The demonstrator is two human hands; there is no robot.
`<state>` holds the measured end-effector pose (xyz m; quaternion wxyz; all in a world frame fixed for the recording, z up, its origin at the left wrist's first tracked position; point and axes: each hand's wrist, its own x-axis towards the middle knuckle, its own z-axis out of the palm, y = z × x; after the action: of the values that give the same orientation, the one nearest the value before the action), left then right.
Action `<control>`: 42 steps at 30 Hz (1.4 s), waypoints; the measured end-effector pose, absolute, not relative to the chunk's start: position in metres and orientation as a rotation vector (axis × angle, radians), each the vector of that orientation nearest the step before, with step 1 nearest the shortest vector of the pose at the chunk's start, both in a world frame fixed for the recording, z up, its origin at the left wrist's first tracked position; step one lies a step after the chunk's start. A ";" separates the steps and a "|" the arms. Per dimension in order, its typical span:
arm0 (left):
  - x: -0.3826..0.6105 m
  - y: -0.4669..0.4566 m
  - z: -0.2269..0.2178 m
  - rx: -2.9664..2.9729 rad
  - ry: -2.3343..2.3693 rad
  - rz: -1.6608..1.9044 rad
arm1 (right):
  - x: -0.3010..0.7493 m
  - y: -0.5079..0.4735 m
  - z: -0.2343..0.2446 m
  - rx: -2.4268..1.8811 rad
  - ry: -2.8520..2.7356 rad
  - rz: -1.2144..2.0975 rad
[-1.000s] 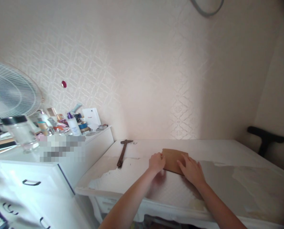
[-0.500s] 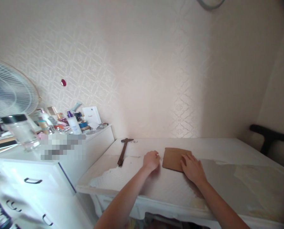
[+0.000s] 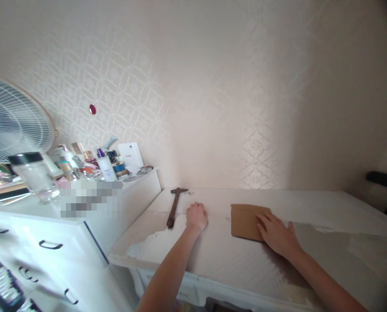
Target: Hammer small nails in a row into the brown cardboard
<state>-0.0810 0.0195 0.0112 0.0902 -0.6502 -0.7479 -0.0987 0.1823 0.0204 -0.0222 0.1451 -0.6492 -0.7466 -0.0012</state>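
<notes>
A brown cardboard sheet (image 3: 245,220) lies flat on the white table (image 3: 219,255). My right hand (image 3: 278,236) rests palm down on the sheet's right edge, fingers spread. Off to the left of the sheet, my left hand (image 3: 196,216) sits on the bare tabletop with its fingers curled, holding nothing I can see. It is close to a dark hammer (image 3: 175,206) that lies near the table's far left corner, head toward the wall.
A white chest of drawers (image 3: 66,242) stands left of the table, crowded with bottles (image 3: 105,167), a glass jar (image 3: 37,175) and a white fan (image 3: 11,119). A dark chair arm (image 3: 385,184) shows at the far right. The patterned wall runs behind.
My left hand has let go of the cardboard's left edge and slid left toward the hammer. The right hand has stayed on the sheet. The view has shifted left.
</notes>
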 end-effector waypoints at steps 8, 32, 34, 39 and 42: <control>-0.080 0.022 0.006 -1.956 -2.194 -0.334 | 0.149 0.055 -0.001 -1.824 -2.137 -0.150; -0.172 0.109 0.038 -1.614 -2.420 -0.080 | 0.146 0.064 -0.004 -1.726 -2.157 -0.309; -0.174 0.113 0.035 -1.597 -2.432 -0.070 | 0.145 0.065 -0.004 -1.721 -2.166 -0.306; -0.175 0.121 0.027 -1.517 -2.475 -0.081 | 0.144 0.065 -0.004 -1.716 -2.183 -0.279; -0.176 0.125 0.023 -1.492 -2.481 -0.088 | 0.144 0.064 -0.003 -1.713 -2.194 -0.266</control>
<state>-0.1758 0.1251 0.0234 0.1222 -0.5114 -0.8501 -0.0301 0.1441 0.0640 -0.0026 0.1719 -0.6036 -0.7729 -0.0935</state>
